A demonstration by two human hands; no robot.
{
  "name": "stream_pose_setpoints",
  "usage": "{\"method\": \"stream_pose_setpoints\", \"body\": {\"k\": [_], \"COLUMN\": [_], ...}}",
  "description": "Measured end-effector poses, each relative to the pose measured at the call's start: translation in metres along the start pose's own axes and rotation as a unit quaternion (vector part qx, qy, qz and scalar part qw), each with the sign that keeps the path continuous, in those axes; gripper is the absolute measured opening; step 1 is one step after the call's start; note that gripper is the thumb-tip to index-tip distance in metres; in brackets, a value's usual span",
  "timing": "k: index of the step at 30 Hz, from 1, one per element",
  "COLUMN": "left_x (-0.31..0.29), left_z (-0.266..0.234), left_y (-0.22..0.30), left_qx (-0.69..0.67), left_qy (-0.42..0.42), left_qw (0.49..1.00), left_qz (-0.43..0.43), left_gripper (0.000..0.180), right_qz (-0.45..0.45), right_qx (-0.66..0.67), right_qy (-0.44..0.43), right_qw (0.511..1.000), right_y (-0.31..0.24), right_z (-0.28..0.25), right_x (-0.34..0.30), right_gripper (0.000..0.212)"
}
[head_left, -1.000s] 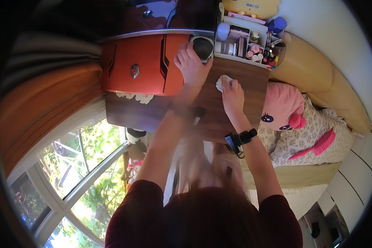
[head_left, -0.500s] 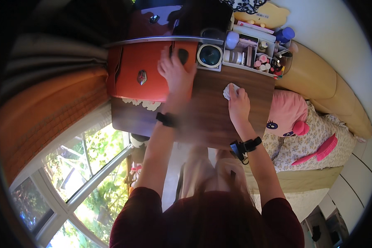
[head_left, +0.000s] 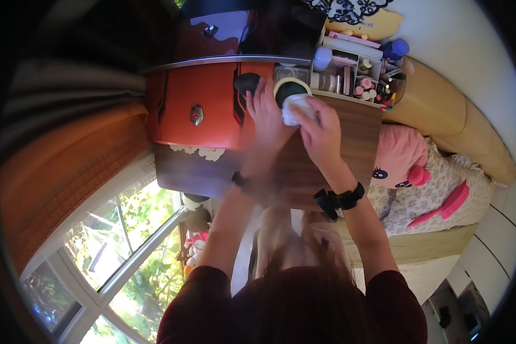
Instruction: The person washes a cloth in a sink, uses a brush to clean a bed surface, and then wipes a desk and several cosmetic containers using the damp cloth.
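A small round mirror (head_left: pixel 290 87) with a cream rim and a dark glossy face is tilted up in front of the organizer. My left hand (head_left: pixel 265 117) is at its left edge, fingers pointing up, with the thumb hidden; the hand appears to grip the mirror. In my right hand (head_left: pixel 325 135) is a crumpled white tissue (head_left: pixel 295 110), pressed between bent fingers against the lower part of the mirror's face. Just left of my left fingers, a dark rounded object (head_left: pixel 246 83), like a computer mouse, rests on an orange case (head_left: pixel 203 129) with a shield-shaped emblem.
A compartmented organizer (head_left: pixel 345 98) with cosmetics stands at the back of the brown wooden table (head_left: pixel 355 135). Behind the case rises a dark glossy screen (head_left: pixel 223 37). To the right lie a pink pillow (head_left: pixel 398 152) and a pink brush (head_left: pixel 441 206); a window (head_left: pixel 132 229) is at left.
My left hand moved right from the orange case to the mirror, which has come forward off the organizer. My right hand brought the tissue up and left onto it.
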State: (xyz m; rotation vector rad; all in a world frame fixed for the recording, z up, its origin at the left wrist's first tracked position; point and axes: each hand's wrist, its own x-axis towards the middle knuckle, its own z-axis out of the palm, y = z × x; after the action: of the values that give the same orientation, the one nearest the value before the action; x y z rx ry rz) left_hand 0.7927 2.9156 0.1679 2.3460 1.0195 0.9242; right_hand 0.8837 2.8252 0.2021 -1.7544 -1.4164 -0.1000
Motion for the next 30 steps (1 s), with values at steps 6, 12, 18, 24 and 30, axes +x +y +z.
{"method": "stream_pose_setpoints", "body": {"k": [6, 12, 18, 24, 30], "left_x": [-0.028, -0.036, -0.036, -0.019, -0.003], "left_z": [-0.057, -0.077, -0.100, -0.137, -0.185], "left_y": [0.019, 0.024, 0.043, 0.071, 0.103], "left_qx": [-0.069, -0.066, -0.080, -0.086, -0.082], "left_qy": [-0.064, -0.047, 0.014, -0.042, -0.066], "left_qw": [0.995, 0.996, 0.996, 0.995, 0.987], "left_qz": [0.011, 0.042, 0.040, 0.015, 0.123], "left_gripper": [0.093, 0.093, 0.092, 0.092, 0.088], "right_qz": [-0.054, 0.089, 0.165, 0.045, -0.135], "right_qx": [-0.035, 0.057, 0.211, 0.066, -0.039], "right_qy": [-0.042, -0.083, -0.087, -0.083, -0.005], "right_qw": [0.997, 0.991, 0.960, 0.993, 0.990], "right_y": [-0.032, -0.025, -0.056, -0.105, -0.121], "right_z": [0.001, -0.021, -0.045, -0.081, -0.106], "right_x": [0.015, 0.010, -0.022, -0.021, 0.006], "right_gripper": [0.028, 0.031, 0.042, 0.040, 0.029]}}
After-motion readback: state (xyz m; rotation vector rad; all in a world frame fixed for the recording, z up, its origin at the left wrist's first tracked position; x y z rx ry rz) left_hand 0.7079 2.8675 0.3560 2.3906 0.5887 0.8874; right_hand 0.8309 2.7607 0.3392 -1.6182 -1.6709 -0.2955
